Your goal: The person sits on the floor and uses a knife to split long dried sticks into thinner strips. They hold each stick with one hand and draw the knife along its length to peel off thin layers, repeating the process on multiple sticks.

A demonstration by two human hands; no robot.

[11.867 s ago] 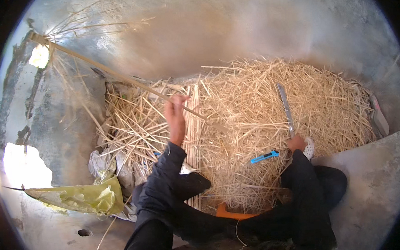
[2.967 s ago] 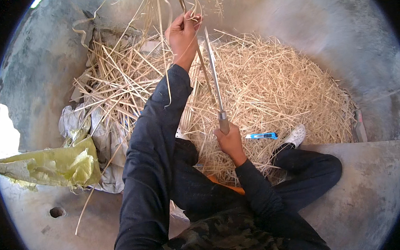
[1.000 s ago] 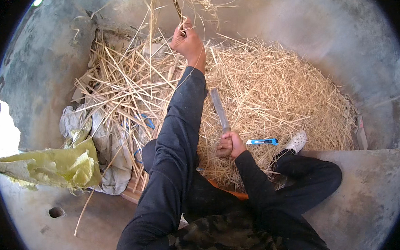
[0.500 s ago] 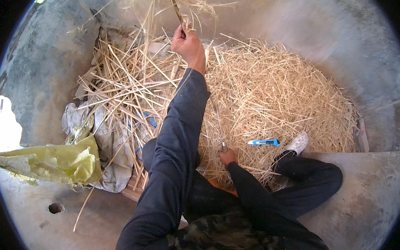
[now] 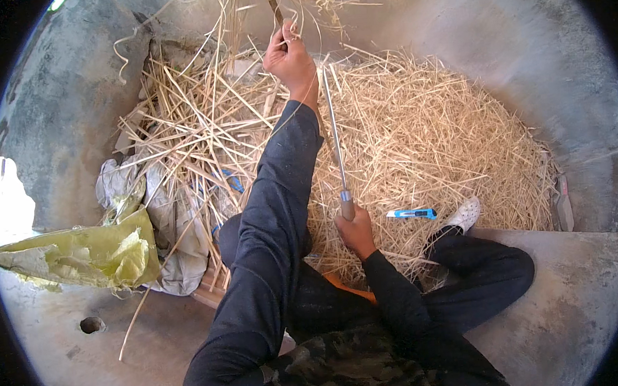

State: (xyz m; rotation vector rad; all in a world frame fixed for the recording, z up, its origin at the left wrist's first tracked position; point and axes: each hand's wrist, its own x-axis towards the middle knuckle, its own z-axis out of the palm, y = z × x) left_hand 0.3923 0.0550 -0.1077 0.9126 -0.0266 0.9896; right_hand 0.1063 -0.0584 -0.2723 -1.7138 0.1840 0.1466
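My left hand (image 5: 290, 61), arm stretched out to the far side, is closed around a thin brown strip (image 5: 271, 3) that looks like bamboo. Pale curled shavings hang about its upper end, which runs out of view. Nearer my body, my right hand (image 5: 356, 232) grips the handle of a long knife (image 5: 337, 146). Its narrow blade points away from me, the tip just right of my left wrist. Part of the strip seems to run down beside the blade. Right of that hand, a blue utility knife (image 5: 412, 214) lies on the shavings.
A heap of pale shavings (image 5: 425, 138) fills the middle and right, against a curved concrete wall (image 5: 517, 35). Loose split sticks (image 5: 186, 122) lie at left. A torn yellow-green sack (image 5: 82, 257) is near a floor hole (image 5: 92, 324). My white shoe (image 5: 466, 214) rests by the heap.
My right hand has moved slightly away from my body, and the blade now shows plainly, edge lines clear. My left hand has risen a little with the strip; a curled shaving dangles at upper left.
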